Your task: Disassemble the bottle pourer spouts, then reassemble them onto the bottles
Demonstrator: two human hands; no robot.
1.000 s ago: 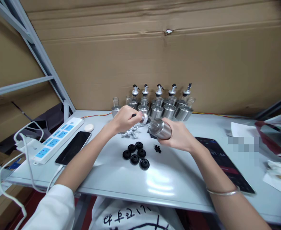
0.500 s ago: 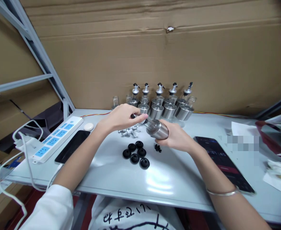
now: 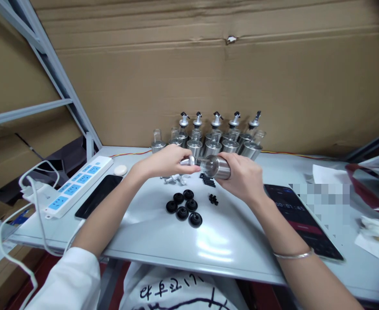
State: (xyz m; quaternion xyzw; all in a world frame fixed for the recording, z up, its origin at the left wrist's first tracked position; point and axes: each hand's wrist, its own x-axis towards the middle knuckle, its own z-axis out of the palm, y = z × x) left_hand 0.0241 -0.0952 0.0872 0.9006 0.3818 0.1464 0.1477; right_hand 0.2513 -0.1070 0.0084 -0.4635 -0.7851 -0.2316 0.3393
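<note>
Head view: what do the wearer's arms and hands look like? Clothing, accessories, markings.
Both hands are bare, no gloves. The left hand belongs to an arm with a plain white sleeve ending near the elbow. The right hand is on an arm with a thin silvery bangle on the forearm; no sleeve shows there.

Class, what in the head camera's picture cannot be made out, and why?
In the head view:
Spout: partly hidden by the left hand.
Held bottle: base hidden by the right hand.
Rear bottles: lower parts behind front bottles.
Small black pieces: too small to identify.
Shirt: print cut off by the bottom edge.
</note>
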